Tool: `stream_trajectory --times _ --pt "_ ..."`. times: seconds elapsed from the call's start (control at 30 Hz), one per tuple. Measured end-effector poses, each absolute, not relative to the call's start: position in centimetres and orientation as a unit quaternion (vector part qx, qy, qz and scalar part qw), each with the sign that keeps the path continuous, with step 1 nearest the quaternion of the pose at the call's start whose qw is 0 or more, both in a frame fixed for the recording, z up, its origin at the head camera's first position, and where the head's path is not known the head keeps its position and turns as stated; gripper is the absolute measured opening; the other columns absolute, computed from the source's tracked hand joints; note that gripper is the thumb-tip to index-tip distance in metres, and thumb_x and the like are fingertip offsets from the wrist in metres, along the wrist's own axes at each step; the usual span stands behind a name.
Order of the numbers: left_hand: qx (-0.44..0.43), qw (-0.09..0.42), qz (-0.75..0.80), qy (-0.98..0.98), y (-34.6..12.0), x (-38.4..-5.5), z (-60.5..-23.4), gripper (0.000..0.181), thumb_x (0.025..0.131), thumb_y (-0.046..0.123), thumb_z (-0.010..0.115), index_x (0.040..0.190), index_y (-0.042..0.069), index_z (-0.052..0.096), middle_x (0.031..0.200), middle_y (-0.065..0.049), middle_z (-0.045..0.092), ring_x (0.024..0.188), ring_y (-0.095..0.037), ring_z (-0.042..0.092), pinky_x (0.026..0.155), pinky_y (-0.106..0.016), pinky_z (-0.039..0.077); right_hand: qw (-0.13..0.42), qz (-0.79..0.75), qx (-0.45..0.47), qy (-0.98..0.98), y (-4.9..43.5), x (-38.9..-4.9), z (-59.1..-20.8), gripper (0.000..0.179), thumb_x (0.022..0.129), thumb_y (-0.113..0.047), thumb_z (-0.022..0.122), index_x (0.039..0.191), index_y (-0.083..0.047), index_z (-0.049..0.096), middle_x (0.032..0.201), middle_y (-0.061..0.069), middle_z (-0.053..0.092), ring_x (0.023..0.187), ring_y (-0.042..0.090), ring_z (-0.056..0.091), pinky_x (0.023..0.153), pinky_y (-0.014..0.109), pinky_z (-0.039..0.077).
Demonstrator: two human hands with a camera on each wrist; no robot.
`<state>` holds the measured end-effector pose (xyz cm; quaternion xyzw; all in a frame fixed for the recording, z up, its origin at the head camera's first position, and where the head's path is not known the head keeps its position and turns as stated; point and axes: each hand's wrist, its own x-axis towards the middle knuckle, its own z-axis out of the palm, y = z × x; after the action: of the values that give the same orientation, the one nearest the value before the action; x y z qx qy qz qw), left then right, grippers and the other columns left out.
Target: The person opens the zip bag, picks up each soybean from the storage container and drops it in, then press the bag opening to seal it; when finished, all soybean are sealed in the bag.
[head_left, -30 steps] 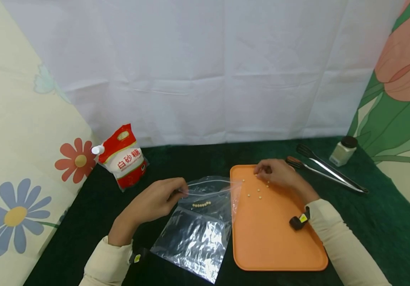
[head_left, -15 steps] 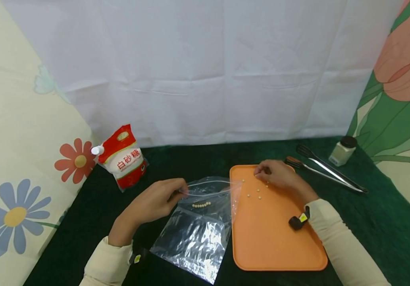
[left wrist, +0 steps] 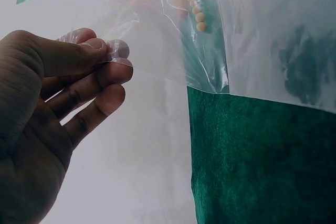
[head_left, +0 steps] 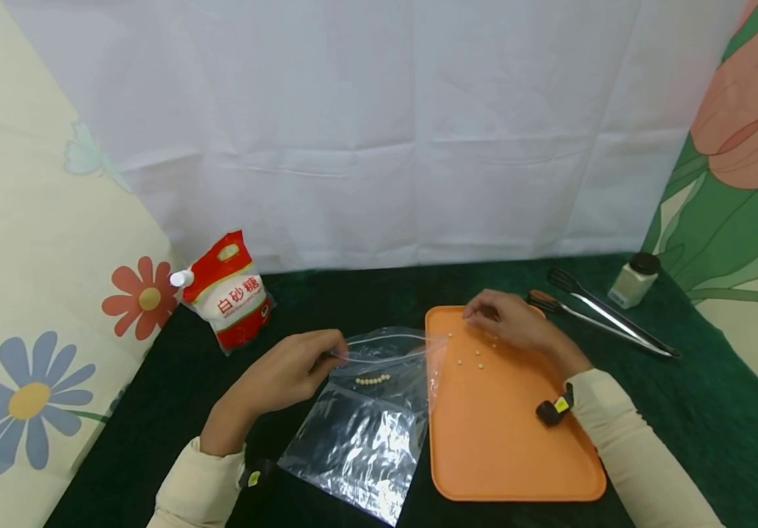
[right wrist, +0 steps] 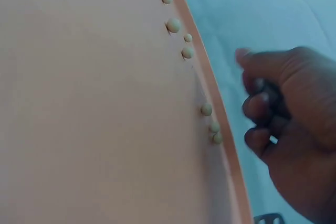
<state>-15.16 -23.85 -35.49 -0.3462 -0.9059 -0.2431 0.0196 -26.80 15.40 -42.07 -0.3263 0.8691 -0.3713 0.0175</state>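
My left hand (head_left: pixel 302 367) pinches the rim of a clear zip bag (head_left: pixel 368 433) between thumb and fingertips, as the left wrist view shows. The bag's mouth stands open, and its right edge overlaps an orange tray (head_left: pixel 517 440). Inside lies a curved row of small round cream-coloured balls (left wrist: pixel 195 9). More of these balls (right wrist: pixel 173 25) lie scattered near the tray's far end. My right hand (head_left: pixel 507 319) hovers over the tray's far edge, fingers curled and thumb near the index fingertip. Whether a ball is between those fingertips cannot be seen.
A red and white sugar pouch (head_left: pixel 233 293) with a white cap stands at the back left. Metal tongs (head_left: pixel 610 315) lie right of the tray, beside a dark-lidded jar (head_left: pixel 632 282). Dark green cloth (head_left: pixel 352 293) covers the table.
My right hand has risen slightly and shifted a little left from the tray's surface near a ball. The left hand and the bag stay where they were.
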Motion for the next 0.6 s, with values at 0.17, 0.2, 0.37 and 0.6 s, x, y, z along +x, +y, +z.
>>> stream_trajectory --times 0.17,0.2,0.37,0.6 --pt "-0.349 0.023 -0.243 -0.905 -23.8 -15.1 -35.5 0.017 0.094 0.003 0.067 0.103 0.018 0.062 0.097 0.002 0.067 0.075 -0.005 0.056 0.074 -0.026 0.056 -0.016 -0.404 -0.366 0.838 14.5 -26.2 -40.8 0.017 0.101 -0.028 0.062 0.111 -0.016 0.068 0.093 -0.005 0.059 0.077 0.016 0.052 0.066 0.03 0.045" --pt "-0.349 0.024 -0.243 -0.905 -23.8 -15.1 -35.5 0.017 0.095 0.003 0.067 0.103 0.018 0.062 0.097 0.002 0.067 0.075 -0.004 0.056 0.074 -0.026 0.056 -0.019 -0.408 -0.369 0.835 14.3 -26.1 -40.5 0.018 0.101 -0.029 0.062 0.111 -0.016 0.068 0.092 -0.005 0.059 0.076 0.015 0.051 0.065 0.03 0.044" --pt "-0.352 0.024 -0.243 -0.904 -23.9 -15.2 -35.5 0.017 0.095 0.004 0.067 0.103 0.018 0.062 0.098 0.003 0.068 0.076 -0.004 0.057 0.075 -0.026 0.056 -0.029 -0.428 -0.379 0.82 13.5 -25.1 -39.0 0.014 0.101 -0.028 0.062 0.11 -0.019 0.068 0.091 -0.005 0.057 0.075 0.014 0.048 0.064 0.031 0.042" --pt "-0.352 0.03 -0.241 -0.904 -23.9 -15.2 -35.5 0.019 0.094 0.003 0.068 0.103 0.018 0.062 0.097 0.006 0.067 0.076 -0.004 0.057 0.074 -0.026 0.056 -0.059 -0.446 -0.426 0.785 11.9 -23.5 -37.0 0.016 0.098 -0.012 0.065 0.11 -0.023 0.067 0.088 -0.005 0.056 0.073 0.012 0.047 0.064 0.03 0.04"
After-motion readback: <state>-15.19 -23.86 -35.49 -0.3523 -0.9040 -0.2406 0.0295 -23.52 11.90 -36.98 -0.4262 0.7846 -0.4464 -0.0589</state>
